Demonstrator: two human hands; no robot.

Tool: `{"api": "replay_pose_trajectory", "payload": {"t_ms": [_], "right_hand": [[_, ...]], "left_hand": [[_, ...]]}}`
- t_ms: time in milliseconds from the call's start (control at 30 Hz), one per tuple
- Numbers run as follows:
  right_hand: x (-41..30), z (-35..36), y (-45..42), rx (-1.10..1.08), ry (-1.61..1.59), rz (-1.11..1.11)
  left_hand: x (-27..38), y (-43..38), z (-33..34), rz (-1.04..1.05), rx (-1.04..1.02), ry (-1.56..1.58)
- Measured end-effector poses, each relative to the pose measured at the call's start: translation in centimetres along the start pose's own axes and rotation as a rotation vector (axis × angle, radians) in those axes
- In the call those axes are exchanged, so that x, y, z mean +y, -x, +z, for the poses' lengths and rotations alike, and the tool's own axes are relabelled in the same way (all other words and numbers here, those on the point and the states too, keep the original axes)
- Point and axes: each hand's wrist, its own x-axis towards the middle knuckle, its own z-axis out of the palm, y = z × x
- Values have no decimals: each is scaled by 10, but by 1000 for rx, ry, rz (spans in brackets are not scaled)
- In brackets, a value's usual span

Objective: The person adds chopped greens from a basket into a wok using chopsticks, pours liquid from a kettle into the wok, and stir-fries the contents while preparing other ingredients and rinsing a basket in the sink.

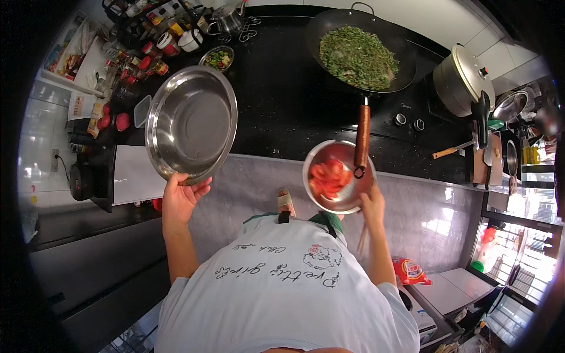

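Observation:
My left hand (pixel 183 196) grips the near rim of a large stainless steel basin (pixel 192 123), tilted and bare inside. On the right, my right hand (pixel 373 205) holds a smaller steel bowl (pixel 348 194) by its rim. Cut red pieces (pixel 329 178), which look like tomato, lie in that bowl. Thin sticks, perhaps chopsticks (pixel 363 240), hang below the same hand. Above the bowl juts the wooden handle (pixel 362 132) of a black wok (pixel 408 66), covering part of the bowl. Chopped leafy greens (pixel 359 57) fill the wok.
A pressure cooker (pixel 463 84) stands right of the wok, near two stove knobs (pixel 400 119). At the back left are a small bowl of chopped vegetables (pixel 217 59), several jars (pixel 152 65) and a kettle (pixel 228 20). A knife (pixel 487 154) lies on a cutting board at far right.

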Motion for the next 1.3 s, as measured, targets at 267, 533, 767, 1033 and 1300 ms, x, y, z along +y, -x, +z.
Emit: {"api": "replay_pose_trajectory", "payload": {"t_ms": [267, 533, 767, 1033, 1300], "right_hand": [[-118, 189, -104, -119, 90, 63], [-128, 144, -71, -355, 278, -198], [10, -90, -89, 537, 686, -43], [50, -205, -225, 692, 718, 554], [42, -237, -202, 956, 565, 442]], "left_hand": [[3, 28, -45, -40, 41, 86], [-9, 23, -40, -61, 9, 174], [-18, 4, -8, -15, -56, 168], [-13, -9, 91, 6, -30, 108], [-20, -21, 141, -31, -125, 74]]}}
